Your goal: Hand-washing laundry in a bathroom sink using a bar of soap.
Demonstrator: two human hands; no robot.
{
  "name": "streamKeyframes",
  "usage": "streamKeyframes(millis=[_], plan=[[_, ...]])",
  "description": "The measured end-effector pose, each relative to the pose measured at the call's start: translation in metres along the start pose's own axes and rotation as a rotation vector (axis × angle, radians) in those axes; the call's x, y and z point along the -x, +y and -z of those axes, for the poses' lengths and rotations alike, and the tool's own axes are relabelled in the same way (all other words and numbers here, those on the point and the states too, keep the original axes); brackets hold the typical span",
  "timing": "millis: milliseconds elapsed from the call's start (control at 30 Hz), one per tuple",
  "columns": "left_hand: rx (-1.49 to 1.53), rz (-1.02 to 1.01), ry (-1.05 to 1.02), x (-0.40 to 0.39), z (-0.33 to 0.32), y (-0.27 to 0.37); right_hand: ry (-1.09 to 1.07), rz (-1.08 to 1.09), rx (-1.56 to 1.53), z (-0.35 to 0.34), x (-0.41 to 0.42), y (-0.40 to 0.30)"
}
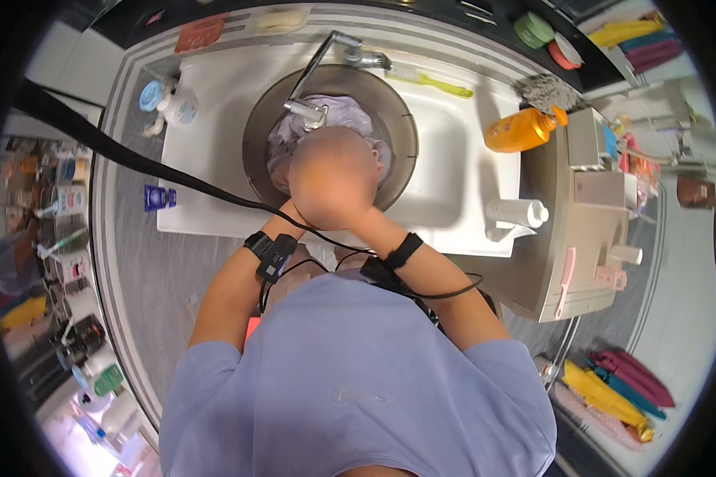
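Note:
A grey translucent plastic basin (403, 119) sits in the white sink (447, 155), with wet pale lavender cloth (340, 110) bunched inside. My left hand (295, 200) and my right hand (358, 208) come together over the front of the basin, against the cloth. A blurred patch covers most of both hands, so their grip on the cloth cannot be made out. Just beyond them the chrome faucet (304, 110) reaches down over the cloth, its outlet close above it. Black straps with small devices circle both wrists.
A green-handled brush (435, 83) lies behind the basin. At right stand an orange pump bottle (516, 130) and a white bottle (513, 213); at left, a white pump bottle (179, 110) and a blue tube (158, 198). A black cable (173, 173) crosses above my left forearm.

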State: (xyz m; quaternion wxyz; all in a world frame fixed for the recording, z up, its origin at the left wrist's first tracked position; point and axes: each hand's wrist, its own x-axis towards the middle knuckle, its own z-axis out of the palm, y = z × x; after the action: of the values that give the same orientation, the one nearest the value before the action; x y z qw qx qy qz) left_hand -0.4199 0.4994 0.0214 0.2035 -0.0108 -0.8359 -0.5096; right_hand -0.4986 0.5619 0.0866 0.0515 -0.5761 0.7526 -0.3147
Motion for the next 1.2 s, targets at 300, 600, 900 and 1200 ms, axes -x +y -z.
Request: streamKeyframes(millis=[300, 600, 900, 1200], plan=[[0.394, 0.274, 0.089, 0.028, -0.013, -0.011, -0.039, -0.232, -0.021, -0.018, 0.001, 0.053], [1.103, 0.336, 0.311, 0.051, -0.009, -0.023, -0.031, 0.165, -0.074, -0.014, 0.016, -0.046], [1.392, 0.329, 0.348, 0.067, 0.004, -0.041, 0.060, -0.098, 0.081, -0.035, 0.013, -0.013], [1.501, 0.280, 0.375, 0.098, 0.026, -0.066, -0.041, 0.059, 0.078, -0.032, 0.008, -0.113]])
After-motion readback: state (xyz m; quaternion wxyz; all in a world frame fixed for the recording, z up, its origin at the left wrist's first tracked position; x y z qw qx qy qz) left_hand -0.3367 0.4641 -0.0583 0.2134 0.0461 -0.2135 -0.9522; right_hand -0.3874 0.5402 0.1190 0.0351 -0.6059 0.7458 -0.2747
